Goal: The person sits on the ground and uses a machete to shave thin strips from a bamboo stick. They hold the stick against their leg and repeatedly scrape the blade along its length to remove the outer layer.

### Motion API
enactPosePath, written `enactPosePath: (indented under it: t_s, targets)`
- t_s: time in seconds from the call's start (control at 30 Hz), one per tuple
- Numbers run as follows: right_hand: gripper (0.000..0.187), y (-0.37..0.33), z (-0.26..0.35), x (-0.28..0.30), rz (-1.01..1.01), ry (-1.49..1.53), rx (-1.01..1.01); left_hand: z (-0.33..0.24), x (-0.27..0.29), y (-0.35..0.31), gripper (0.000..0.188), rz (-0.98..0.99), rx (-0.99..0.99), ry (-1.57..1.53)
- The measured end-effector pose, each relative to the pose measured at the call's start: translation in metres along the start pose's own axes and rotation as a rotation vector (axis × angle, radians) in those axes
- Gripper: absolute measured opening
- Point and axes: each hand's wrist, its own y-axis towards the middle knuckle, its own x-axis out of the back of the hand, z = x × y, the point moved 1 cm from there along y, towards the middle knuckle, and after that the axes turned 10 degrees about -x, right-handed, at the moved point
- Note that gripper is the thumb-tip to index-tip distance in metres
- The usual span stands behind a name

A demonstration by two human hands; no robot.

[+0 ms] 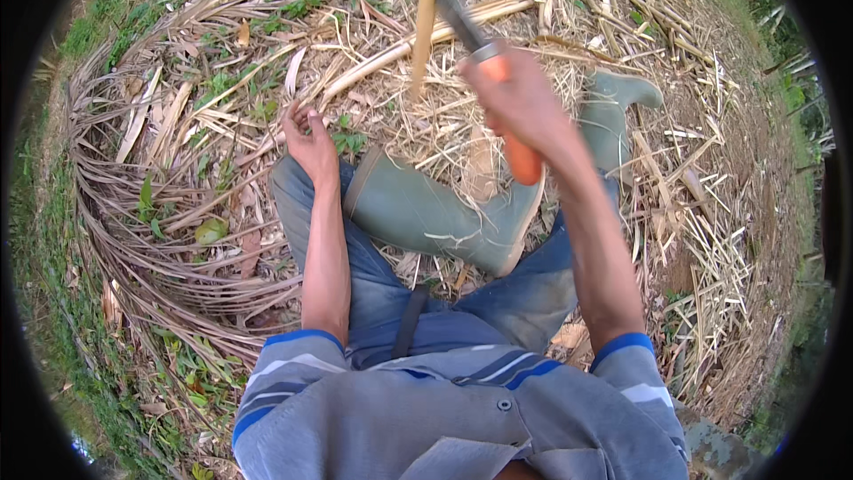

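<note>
My right hand [524,98] is wrapped round the orange handle of a long-bladed knife [462,22]. The narrow grey blade slants up and left, and its tip is out of view. Beside the blade, a blurred tan strip of stalk [426,18] hangs above the ground; what holds it, if anything, cannot be made out. My left hand [311,142] hovers near my left knee, empty, with loosely bent fingers apart. Between my hands lies a green rubber boot [426,209] on my folded leg, with pale shreds on it. The other boot [609,116] reaches out beyond my right forearm.
Dry fronds [169,249] curve round my left side, with a round green fruit [211,231] among them. A long pale stalk [391,53] lies ahead. Cut straw-like pieces [720,293] cover the ground at right. Green grass [98,27] grows at far left.
</note>
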Motion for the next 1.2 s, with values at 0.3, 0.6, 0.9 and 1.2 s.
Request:
enactPosePath:
  t_s: [0.3, 0.6, 0.9, 1.2]
  targets:
    - [0.038, -0.003, 0.023, 0.018, 0.018, -0.004, 0.058, 0.011, 0.009, -0.005, 0.035, 0.023, 0.051, -0.022]
    - [0.036, 0.037, -0.077, -0.046, 0.177, 0.119, -0.097, -0.110, -0.083, 0.045, 0.048, 0.365, -0.289, -0.077]
    - [0.031, 0.022, -0.101, -0.027, 0.099, 0.221, -0.222, -0.131, -0.177, 0.031, 0.024, 0.962, -0.321, -0.012]
    - [0.035, 0.030, -0.121, -0.026, -0.231, -0.325, -0.091, -0.152, -0.189, 0.015, 0.017, 0.901, -0.388, 0.318]
